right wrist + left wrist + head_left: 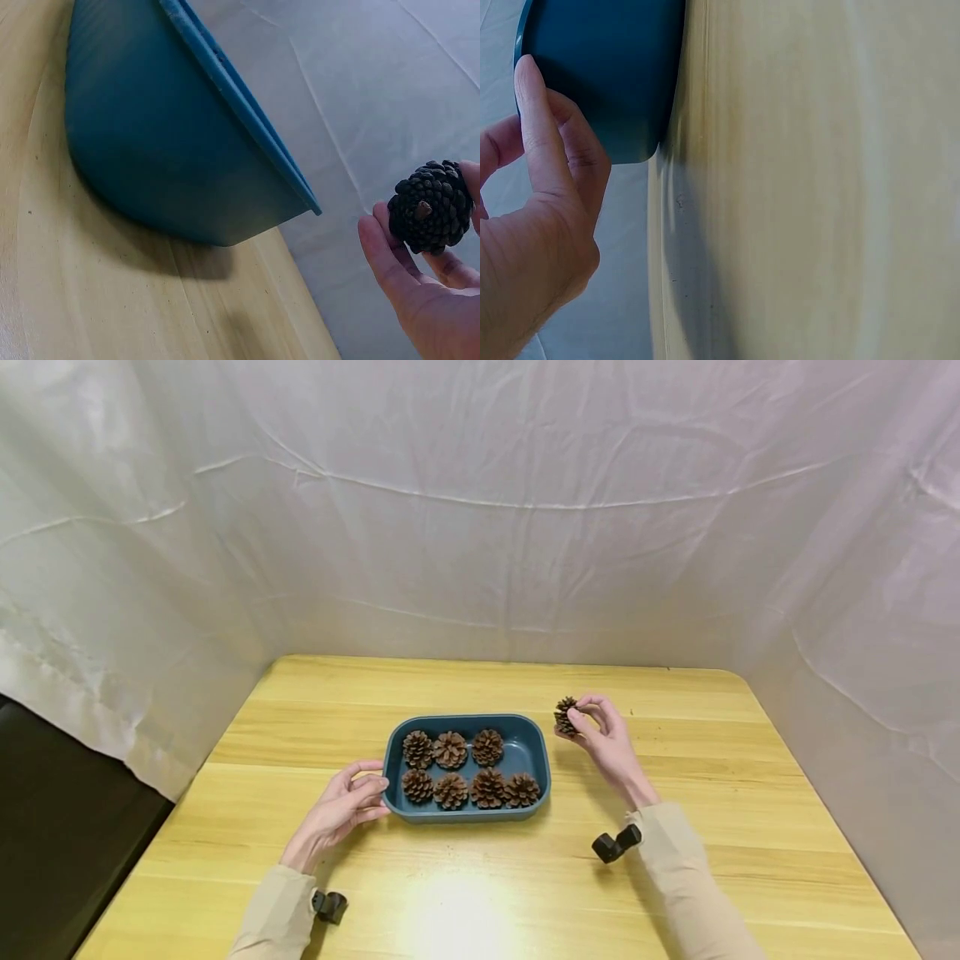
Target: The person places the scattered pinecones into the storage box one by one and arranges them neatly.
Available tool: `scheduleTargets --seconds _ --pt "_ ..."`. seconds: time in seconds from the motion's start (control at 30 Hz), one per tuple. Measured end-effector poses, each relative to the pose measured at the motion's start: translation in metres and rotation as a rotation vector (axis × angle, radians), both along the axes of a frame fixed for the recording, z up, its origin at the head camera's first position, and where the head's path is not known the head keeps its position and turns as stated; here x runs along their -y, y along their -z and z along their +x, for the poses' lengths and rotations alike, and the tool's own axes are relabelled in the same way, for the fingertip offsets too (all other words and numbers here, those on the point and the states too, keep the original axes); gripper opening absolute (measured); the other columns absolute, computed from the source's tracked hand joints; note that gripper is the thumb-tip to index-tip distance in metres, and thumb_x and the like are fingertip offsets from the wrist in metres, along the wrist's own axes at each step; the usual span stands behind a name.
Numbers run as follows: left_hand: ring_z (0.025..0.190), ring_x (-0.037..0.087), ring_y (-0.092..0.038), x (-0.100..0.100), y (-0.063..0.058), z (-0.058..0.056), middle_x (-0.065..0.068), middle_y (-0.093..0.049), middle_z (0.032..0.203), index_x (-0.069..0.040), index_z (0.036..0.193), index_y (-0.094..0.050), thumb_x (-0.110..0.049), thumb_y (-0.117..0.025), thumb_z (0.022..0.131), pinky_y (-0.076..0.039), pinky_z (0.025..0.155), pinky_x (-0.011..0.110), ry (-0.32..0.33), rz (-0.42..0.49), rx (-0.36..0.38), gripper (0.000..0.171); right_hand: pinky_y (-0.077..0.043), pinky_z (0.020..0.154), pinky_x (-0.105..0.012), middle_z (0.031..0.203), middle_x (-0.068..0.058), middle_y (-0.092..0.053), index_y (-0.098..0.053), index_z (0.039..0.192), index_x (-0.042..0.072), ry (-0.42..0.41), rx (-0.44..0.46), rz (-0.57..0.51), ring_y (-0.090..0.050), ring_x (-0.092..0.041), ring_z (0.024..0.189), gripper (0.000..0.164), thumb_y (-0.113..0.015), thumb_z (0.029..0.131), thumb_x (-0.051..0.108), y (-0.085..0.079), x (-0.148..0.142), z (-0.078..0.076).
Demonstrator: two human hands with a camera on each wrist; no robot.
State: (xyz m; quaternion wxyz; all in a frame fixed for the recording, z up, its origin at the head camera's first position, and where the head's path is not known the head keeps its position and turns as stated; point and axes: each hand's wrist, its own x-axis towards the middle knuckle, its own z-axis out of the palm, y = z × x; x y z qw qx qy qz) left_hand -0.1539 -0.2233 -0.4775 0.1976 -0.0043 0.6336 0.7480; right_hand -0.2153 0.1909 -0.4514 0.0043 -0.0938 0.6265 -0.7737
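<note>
A pine cone [566, 716] is pinched between the thumb and fingers of my right hand [602, 739], just beyond the right end of a blue plastic bin [521, 758]. In the right wrist view the pine cone [427, 208] shows its stem end and is held off the table, apart from the bin wall [172, 142]. My left hand [345, 806] grips the bin at its left end; the left wrist view has the thumb [534, 97] against the rim. Inside the bin several brown pine cones sit in two rows, with a gap at the back right.
The bin stands on a light wooden table [645, 893]. Pale cloth curtains [495, 560] hang behind and at both sides. A dark surface [67, 827] lies beyond the left table edge. Small dark specks dot the wood near my right hand.
</note>
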Motion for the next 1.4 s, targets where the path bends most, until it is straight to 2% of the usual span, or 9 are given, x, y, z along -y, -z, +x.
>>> scheduleTargets --seconds 0.1,0.2,0.3,0.37,0.5,0.7,1.1,1.27,1.4 --pt "0.074 0.006 -0.066 0.000 0.000 0.000 -0.005 -0.063 0.099 0.001 0.137 -0.034 -0.006 -0.054 0.102 -0.062 0.074 0.022 0.000 -0.003 0.000 0.041 -0.060 0.090 -0.024 0.122 0.000 -0.051 -0.045 0.117 0.011 0.030 0.022 0.091 -0.067 -0.006 0.100 0.020 -0.058 0.102 0.012 -0.001 0.000 0.000" --pt "0.075 0.007 -0.066 0.001 0.000 0.000 -0.005 -0.064 0.099 0.000 0.136 -0.035 -0.007 -0.055 0.102 -0.063 0.074 0.023 0.002 -0.005 0.000 0.040 -0.056 0.089 -0.017 0.127 0.000 -0.050 -0.043 0.130 0.007 0.058 0.038 0.184 -0.065 -0.001 0.101 0.034 -0.059 0.102 0.015 -0.003 0.001 0.000" --pt "0.075 0.007 -0.066 0.001 0.000 0.000 -0.005 -0.064 0.098 0.000 0.136 -0.035 -0.007 -0.055 0.102 -0.063 0.075 0.023 0.003 -0.005 0.001 0.040 -0.049 0.096 -0.012 0.138 -0.009 -0.050 -0.040 0.145 0.004 0.072 0.018 0.267 -0.057 0.001 0.110 0.048 -0.059 0.102 0.015 -0.004 0.002 0.000" --pt "0.075 0.007 -0.066 0.001 0.000 0.000 -0.005 -0.063 0.099 0.000 0.137 -0.034 -0.007 -0.055 0.102 -0.063 0.074 0.023 0.003 -0.006 0.002 0.041 -0.045 0.099 -0.009 0.144 -0.016 -0.049 -0.041 0.148 0.002 0.078 -0.007 0.307 -0.052 -0.001 0.115 0.051 -0.059 0.102 0.015 -0.004 0.003 -0.001" --pt "0.075 0.007 -0.066 0.001 0.000 0.000 -0.005 -0.063 0.099 0.000 0.137 -0.034 -0.007 -0.055 0.102 -0.063 0.075 0.023 0.005 -0.009 0.004 0.041 -0.045 0.100 -0.008 0.147 -0.023 -0.049 -0.048 0.145 -0.001 0.078 -0.052 0.321 -0.051 0.000 0.118 0.048 -0.060 0.101 0.013 -0.004 0.005 -0.002" --pt "0.077 0.007 -0.066 0.000 -0.001 0.000 -0.005 -0.063 0.100 0.001 0.138 -0.033 -0.007 -0.054 0.103 -0.063 0.076 0.024 0.016 0.001 -0.004 0.042 -0.048 0.100 -0.009 0.141 -0.022 -0.054 -0.051 0.141 -0.001 0.075 -0.057 0.313 -0.055 -0.001 0.116 0.047 -0.064 0.098 0.012 -0.004 0.008 -0.002" --pt "0.076 0.007 -0.066 0.000 0.001 -0.001 -0.005 -0.064 0.100 -0.001 0.137 -0.034 -0.007 -0.055 0.102 -0.063 0.076 0.024 0.008 -0.003 -0.001 0.041 -0.056 0.092 -0.014 0.133 -0.031 -0.056 -0.054 0.133 -0.008 0.004 -0.075 0.339 -0.063 -0.001 0.104 0.042 -0.066 0.095 0.006 0.003 0.016 -0.007" --pt "0.076 0.007 -0.066 0.000 0.000 0.000 -0.005 -0.064 0.099 0.002 0.139 -0.031 -0.006 -0.054 0.102 -0.063 0.075 0.023 0.010 0.008 0.000 0.044 -0.056 0.091 -0.015 0.131 -0.027 -0.060 -0.059 0.130 -0.004 0.010 -0.062 0.395 -0.064 -0.003 0.103 0.040 -0.071 0.093 0.009 0.003 0.018 -0.006" --pt "0.076 0.007 -0.066 0.000 -0.001 0.000 -0.005 -0.064 0.098 0.003 0.139 -0.031 -0.006 -0.054 0.102 -0.063 0.075 0.023 0.012 0.012 0.000 0.043 -0.053 0.095 -0.017 0.128 -0.025 -0.065 -0.063 0.127 -0.001 0.036 -0.096 0.465 -0.064 -0.008 0.105 0.039 -0.073 0.092 0.012 0.002 0.019 -0.005"
